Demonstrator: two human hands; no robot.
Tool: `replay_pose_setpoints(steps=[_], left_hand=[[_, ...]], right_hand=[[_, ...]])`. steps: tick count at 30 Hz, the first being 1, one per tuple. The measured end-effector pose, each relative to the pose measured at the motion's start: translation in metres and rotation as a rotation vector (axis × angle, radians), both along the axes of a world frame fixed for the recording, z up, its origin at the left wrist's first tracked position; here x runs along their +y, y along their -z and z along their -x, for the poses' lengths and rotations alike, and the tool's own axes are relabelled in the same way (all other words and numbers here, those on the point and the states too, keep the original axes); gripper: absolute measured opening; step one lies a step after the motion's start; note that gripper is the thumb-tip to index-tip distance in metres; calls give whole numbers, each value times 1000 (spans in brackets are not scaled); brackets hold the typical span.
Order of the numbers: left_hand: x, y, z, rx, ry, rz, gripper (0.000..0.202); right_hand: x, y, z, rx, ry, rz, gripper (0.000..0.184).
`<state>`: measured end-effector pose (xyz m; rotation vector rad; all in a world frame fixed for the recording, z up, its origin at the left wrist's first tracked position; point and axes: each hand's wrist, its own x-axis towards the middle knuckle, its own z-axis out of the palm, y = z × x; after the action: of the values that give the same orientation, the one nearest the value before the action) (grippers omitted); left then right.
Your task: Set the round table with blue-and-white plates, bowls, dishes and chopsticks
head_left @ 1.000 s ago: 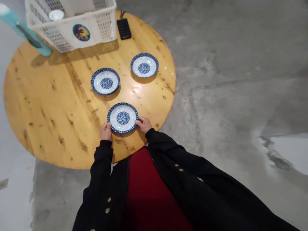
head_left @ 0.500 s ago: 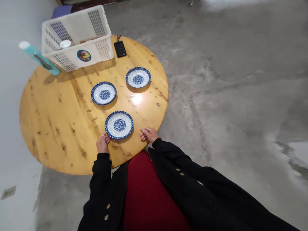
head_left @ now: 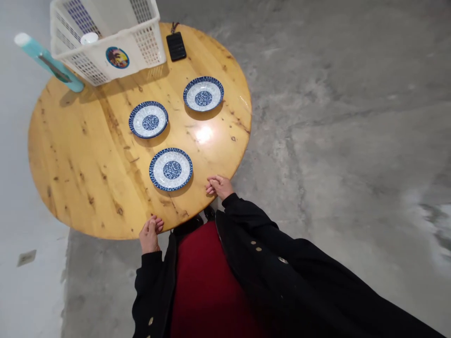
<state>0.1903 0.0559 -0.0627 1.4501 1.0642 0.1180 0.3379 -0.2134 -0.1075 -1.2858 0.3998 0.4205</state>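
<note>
Three plates with dark blue rims and blue patterned centres lie on the round wooden table (head_left: 81, 188). The near plate (head_left: 172, 169) is closest to both hands; the middle plate (head_left: 148, 119) is behind it to the left, and the far plate (head_left: 203, 94) behind to the right. At the front edge of the table, my left hand (head_left: 151, 232) is open, its fingers loosely bent and apart from the near plate. My right hand (head_left: 219, 186) rests by the right front edge, open and relaxed, with nothing in it. Neither hand touches a plate.
At the back left stands a white plastic basket (head_left: 141, 47) with a white round-topped item (head_left: 89, 38) inside. A light-blue cylindrical bottle (head_left: 52, 63) leans in view beside it. Near the basket's right side lies a black phone (head_left: 176, 46). Concrete floor (head_left: 334, 141) surrounds the table's right side.
My left hand has come off the near plate's rim and drawn back to the table edge. My right hand stays nearly in place. The view has tilted down, and the plates keep their layout.
</note>
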Motion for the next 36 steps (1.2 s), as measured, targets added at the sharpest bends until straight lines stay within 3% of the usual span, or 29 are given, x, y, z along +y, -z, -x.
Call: replay_pose_setpoints(steps=[6,11,16,20,23,26,30,36], left_hand=[[6,-4,5,-28,39,30,48],[28,-11,9,-65,184,35,56],[96,-9,48,-45,245,-51,61],[161,-5,81,-52,167,-98,59],[197,-6,98,-69,185,-113,56],[218,-11,107,-85,257,-111,55],[231,-14,112,-113,298,-104,52],[245,-7,116,-120,327,-15,54]], right_hand=[[-6,-9,27,22,76,64,14],[6,-15,71,39,148,116,15],[68,-26,108,31,210,111,18],[139,-30,138,23,149,61,19],[183,-31,164,-7,86,47,20],[210,-33,187,-33,72,57,17],[225,-43,202,-12,88,93,11],[228,-60,179,-75,99,161,12]])
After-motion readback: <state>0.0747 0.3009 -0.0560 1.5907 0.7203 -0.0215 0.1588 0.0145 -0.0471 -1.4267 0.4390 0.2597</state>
